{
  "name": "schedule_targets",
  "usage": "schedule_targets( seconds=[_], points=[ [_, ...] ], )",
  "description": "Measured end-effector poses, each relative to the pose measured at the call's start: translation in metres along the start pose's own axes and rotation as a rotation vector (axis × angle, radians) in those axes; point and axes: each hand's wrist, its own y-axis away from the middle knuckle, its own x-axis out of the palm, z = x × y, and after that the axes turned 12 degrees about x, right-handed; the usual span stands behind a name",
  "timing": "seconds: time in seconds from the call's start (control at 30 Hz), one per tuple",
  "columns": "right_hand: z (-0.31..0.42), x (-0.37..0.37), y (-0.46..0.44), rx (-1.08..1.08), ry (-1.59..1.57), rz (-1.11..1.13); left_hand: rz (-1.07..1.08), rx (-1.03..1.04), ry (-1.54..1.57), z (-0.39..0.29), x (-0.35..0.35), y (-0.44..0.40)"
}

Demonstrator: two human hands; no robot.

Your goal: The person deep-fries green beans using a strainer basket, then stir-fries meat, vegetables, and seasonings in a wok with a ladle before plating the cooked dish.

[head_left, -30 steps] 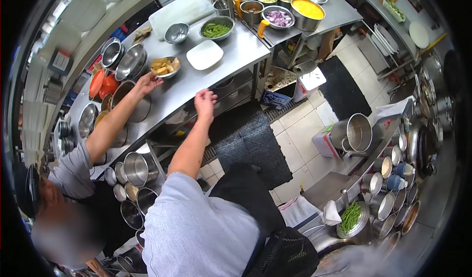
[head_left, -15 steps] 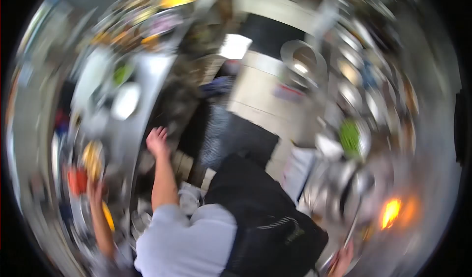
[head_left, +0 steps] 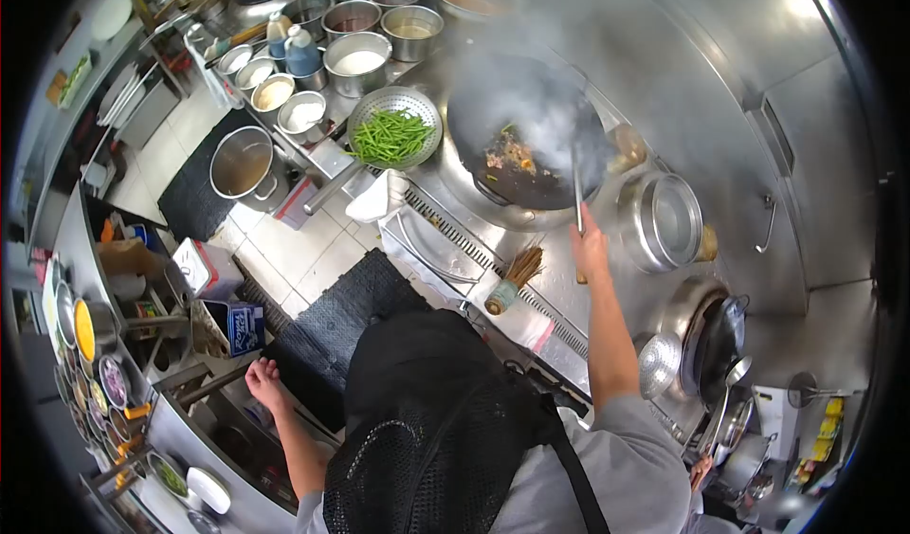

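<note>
My right hand (head_left: 590, 242) is closed around the long metal handle of a ladle (head_left: 577, 188), whose wooden end sticks out below the fist. The ladle reaches into a large dark wok (head_left: 474, 160), where steam hides its head. Chopped browned food (head_left: 512, 155) lies in the wok. My left hand (head_left: 263, 380) hangs low on the other side, fingers loosely curled, with nothing visible in it. It is nearest to a blue printed box (head_left: 245, 328) and a metal counter. Beside the wok, green beans (head_left: 391, 137) fill a perforated strainer (head_left: 428, 108).
Metal pots of seasonings (head_left: 357, 62) and bottles (head_left: 301, 53) stand beyond the strainer. A bamboo brush (head_left: 517, 278) lies on the stove ledge. Right of the wok sits a metal pot (head_left: 654, 221). Another person's hand (head_left: 701, 470) holds a ladle at lower right. A stockpot (head_left: 242, 164) stands on the floor.
The view has swung right toward the stove and sharpened. My right hand with the ladle has moved from the lower right to the wok. Steam now rises there; the flame is out of sight.
</note>
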Motion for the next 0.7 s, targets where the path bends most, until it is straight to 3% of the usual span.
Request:
schedule_targets(
  seconds=[0.03, 0.1, 0.17, 0.23, 0.3, 0.33, 0.37, 0.4, 0.43, 0.5, 0.53, 0.6, 0.7],
  points=[
    [0.002, -0.003, 0.006, -0.002, 0.008, 0.0, 0.1, 0.033, 0.01, -0.001, 0.02, -0.003],
    [0.051, -0.062, 0.036, 0.396, -0.525, 0.501, 0.222, 0.037, -0.037, -0.011, 0.072, 0.001],
    [0.072, -0.086, 0.065, 0.442, -0.627, 0.545, 0.366, 0.092, -0.148, -0.022, 0.134, 0.011],
    [0.095, -0.111, 0.091, 0.489, -0.732, 0.587, 0.657, 0.196, -0.332, -0.046, 0.21, 0.022],
    [0.115, -0.127, 0.109, 0.641, -0.846, 0.657, 0.94, 0.156, -0.188, -0.073, 0.295, 0.046],
    [0.116, -0.119, 0.108, 0.651, -0.857, 0.651, 1.116, 0.341, -0.249, -0.074, 0.333, 0.054],
    [0.113, -0.109, 0.108, 0.584, -0.716, 0.631, 1.24, 0.468, -0.279, -0.077, 0.365, 0.066],
    [0.11, -0.102, 0.113, 0.523, -0.571, 0.613, 1.378, 0.419, -0.175, -0.1, 0.401, 0.085],
    [0.115, -0.094, 0.111, 0.542, -0.575, 0.608, 1.559, 0.688, -0.15, -0.107, 0.432, 0.096],
    [0.126, -0.079, 0.092, 0.365, -0.155, 0.329, 1.727, 0.931, -0.153, -0.117, 0.483, 0.126],
    [0.12, -0.069, 0.09, 0.375, -0.158, 0.313, 1.74, 0.941, -0.14, -0.109, 0.495, 0.138],
    [0.101, -0.043, 0.084, 0.268, -0.031, 0.072, 1.77, 1.177, -0.412, -0.078, 0.517, 0.154],
    [0.089, -0.02, 0.087, 0.185, 0.112, -0.141, 1.822, 1.255, -0.544, -0.061, 0.52, 0.158]
  ],
)
